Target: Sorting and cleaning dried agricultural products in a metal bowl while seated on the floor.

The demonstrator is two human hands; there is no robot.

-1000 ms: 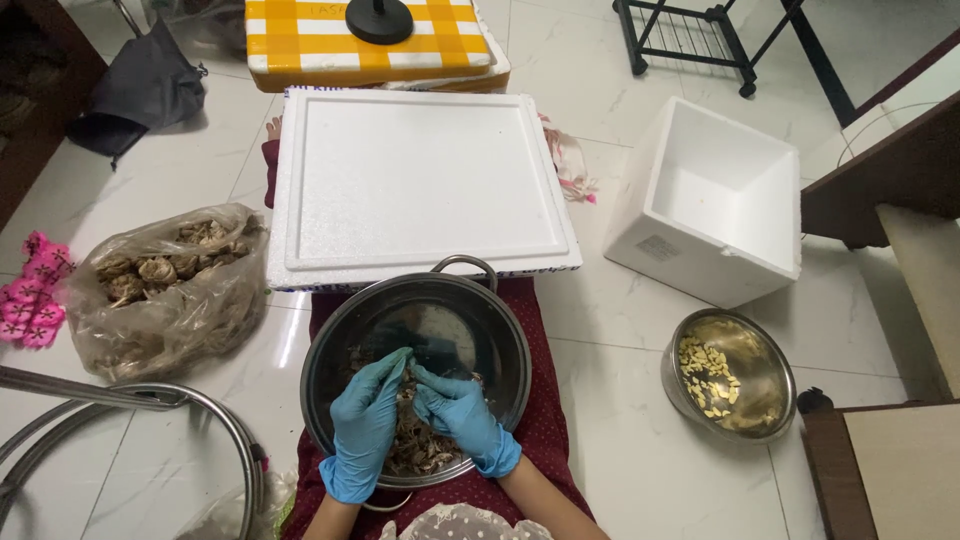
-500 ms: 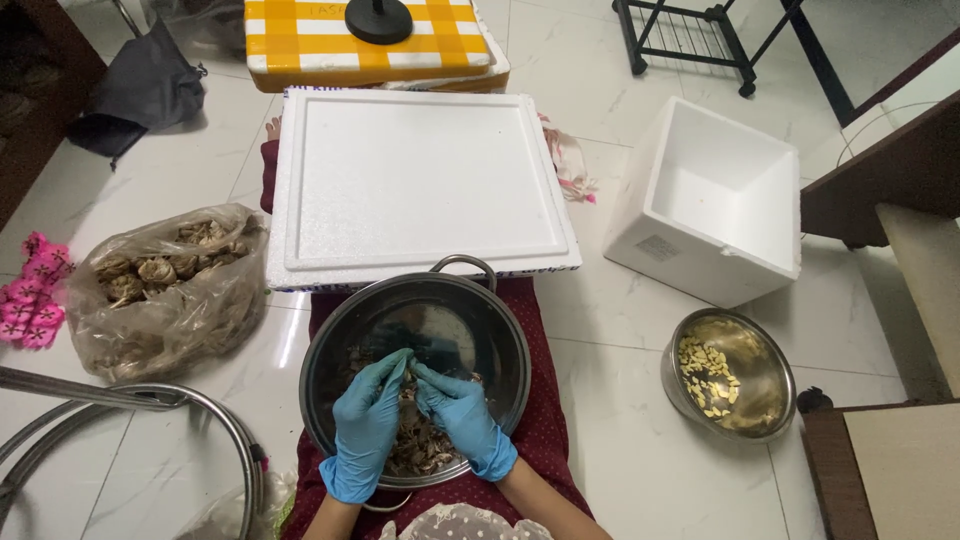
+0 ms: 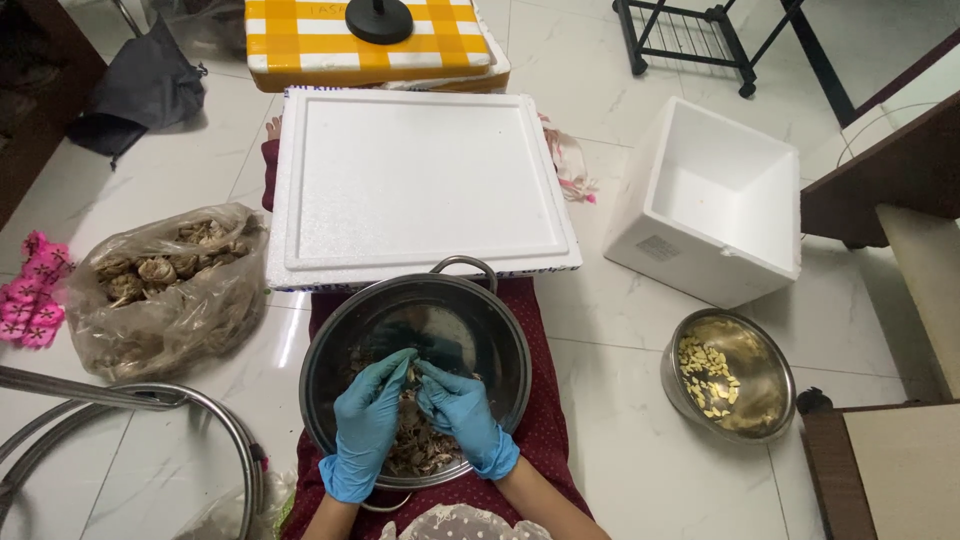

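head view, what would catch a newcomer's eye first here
Two blue-gloved hands, left hand and right hand, meet fingertip to fingertip over brown scraps in a steel pot at bottom centre. Above it lies a big white foam lid, with an open foam box to its right. A small bowl of yellow bits sits at lower right.

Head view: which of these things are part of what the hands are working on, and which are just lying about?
In use:
left hand and right hand, blue-gloved, pinching a small piece together over the pot
pot with brown scraps
small bowl of pale pieces
bag of brown pods

Lying about:
foam lid
foam box
checked cushion
pink cloth
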